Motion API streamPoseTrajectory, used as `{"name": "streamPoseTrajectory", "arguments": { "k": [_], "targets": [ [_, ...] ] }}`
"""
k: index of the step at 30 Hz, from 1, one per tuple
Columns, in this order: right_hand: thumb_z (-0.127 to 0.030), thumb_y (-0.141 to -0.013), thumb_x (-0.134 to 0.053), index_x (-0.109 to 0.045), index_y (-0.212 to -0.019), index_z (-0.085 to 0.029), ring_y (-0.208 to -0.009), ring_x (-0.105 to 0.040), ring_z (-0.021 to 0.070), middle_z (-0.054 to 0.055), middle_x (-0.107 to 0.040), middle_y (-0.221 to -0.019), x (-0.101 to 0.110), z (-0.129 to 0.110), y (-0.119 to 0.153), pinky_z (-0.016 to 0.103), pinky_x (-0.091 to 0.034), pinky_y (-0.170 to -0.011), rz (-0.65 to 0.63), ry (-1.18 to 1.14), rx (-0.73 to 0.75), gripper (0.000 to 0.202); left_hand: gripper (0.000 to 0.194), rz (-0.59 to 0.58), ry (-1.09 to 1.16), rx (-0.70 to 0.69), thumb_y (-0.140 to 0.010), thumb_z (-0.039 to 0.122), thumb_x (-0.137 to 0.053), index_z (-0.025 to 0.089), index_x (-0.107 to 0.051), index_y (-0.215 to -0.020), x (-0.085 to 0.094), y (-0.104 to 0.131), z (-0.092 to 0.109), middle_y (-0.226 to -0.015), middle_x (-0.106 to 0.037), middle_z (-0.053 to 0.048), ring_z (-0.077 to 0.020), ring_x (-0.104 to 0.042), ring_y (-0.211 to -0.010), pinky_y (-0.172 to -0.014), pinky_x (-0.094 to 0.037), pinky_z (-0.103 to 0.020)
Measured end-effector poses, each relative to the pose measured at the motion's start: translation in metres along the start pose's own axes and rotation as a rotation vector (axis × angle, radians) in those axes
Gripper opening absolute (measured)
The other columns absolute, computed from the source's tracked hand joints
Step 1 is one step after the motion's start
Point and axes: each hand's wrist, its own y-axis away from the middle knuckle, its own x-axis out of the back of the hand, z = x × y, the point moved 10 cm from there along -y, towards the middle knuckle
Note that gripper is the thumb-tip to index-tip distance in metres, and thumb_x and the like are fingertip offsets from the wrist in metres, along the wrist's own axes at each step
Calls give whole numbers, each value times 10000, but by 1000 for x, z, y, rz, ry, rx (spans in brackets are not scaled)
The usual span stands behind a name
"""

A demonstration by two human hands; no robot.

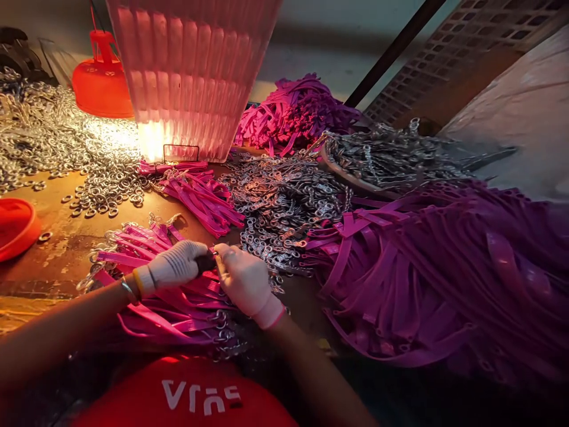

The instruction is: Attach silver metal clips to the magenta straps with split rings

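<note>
My left hand [178, 264], in a striped white glove with dark fingertips, is closed at the middle of the view. Beside it my right hand [243, 279], in a plain white glove, is pinched closed. Their fingertips meet over a pile of pink straps [155, 317] fitted with metal rings and chains. Whatever lies between the fingers is too small to make out. Just beyond the hands is a smaller bundle of pink straps [204, 201]. Metal chain pieces [284, 201] are heaped right behind my right hand.
Loose metal rings [106, 178] cover the back left under a red lamp [102, 80]. A red bowl [18, 228] sits at the left edge. A ribbed translucent panel [191, 71] stands behind. Purple straps [422, 273] fill the right side, before a chain-filled container [347, 175].
</note>
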Motion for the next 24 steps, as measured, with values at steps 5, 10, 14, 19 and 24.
{"name": "streamPoseTrajectory", "arguments": {
  "k": [5,10,14,19,24],
  "targets": [
    [-194,-979,-498,-625,-1199,-155,-894,-688,213,99,-741,-1009,-1,-5,3,292,-481,-776,-36,-100,14,257,133,-1,-15,-8,-791,188,-499,162,-603,-714,0,10,-14,-577,-581,-10,-105,-478,-480,-480,-336,-205],
    [-199,-915,-588,-538,-1335,-148,-909,-697,218,80,-753,-999,-12,-11,4,305,-500,-835,-218,-133,54,426,226,9,112,79,-856,301,-494,166,-573,-693,4,20,-34,-515,-552,-6,-100,-453,-425,-441,-316,-198],
    [-139,-890,-533,-635,-1111,-164,-761,-667,203,59,-730,-825,-23,-17,10,282,-431,-656,-310,-11,98,245,164,-38,105,69,-810,232,-494,168,-586,-691,-8,21,-38,-537,-564,-4,-105,-459,-447,-447,-312,-198],
    [-164,-913,-510,-651,-953,-158,-635,-594,174,47,-681,-694,-26,-26,18,290,-353,-604,-292,68,218,147,155,-68,-27,-18,-761,127,-506,167,-632,-680,-6,16,-27,-583,-601,-5,-125,-493,-518,-506,-349,-202],
    [-317,-989,-557,-660,-1070,-153,-700,-620,178,57,-720,-816,-15,-3,26,289,-371,-628,-208,20,97,210,152,102,-370,-58,-721,33,-622,141,-725,-689,86,33,0,-631,-662,-7,-121,-503,-578,-573,-357,-185]
  ]
}}
